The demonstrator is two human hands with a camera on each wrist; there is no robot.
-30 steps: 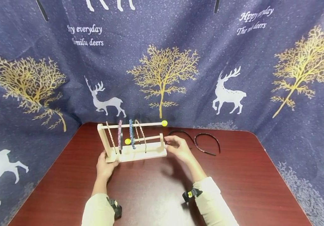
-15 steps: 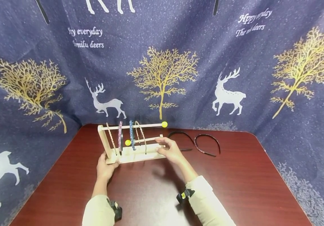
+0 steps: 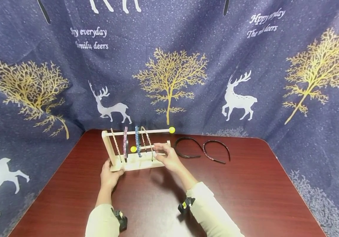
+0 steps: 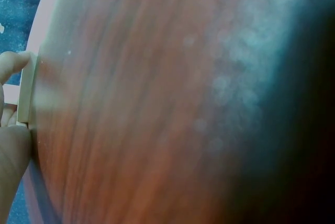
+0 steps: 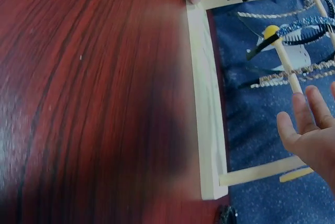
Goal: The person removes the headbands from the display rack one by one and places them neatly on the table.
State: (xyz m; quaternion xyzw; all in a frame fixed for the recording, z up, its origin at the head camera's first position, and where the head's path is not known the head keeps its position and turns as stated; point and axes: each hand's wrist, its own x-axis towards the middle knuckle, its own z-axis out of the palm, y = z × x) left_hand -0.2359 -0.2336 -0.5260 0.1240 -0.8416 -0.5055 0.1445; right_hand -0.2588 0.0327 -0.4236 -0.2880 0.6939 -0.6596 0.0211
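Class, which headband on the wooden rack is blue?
The glittery blue headband, hanging between the pink headband and the braided headband nearest the right hand; no other headband on the wooden rack is blue.

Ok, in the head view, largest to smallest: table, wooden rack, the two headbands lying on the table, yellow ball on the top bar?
1. Table
2. Wooden rack
3. Black headband and patterned headband: too alike to rank
4. Yellow ball

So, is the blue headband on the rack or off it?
On: in the head view, the blue headband hangs over the upper rod of the wooden rack, its ends pointing down.
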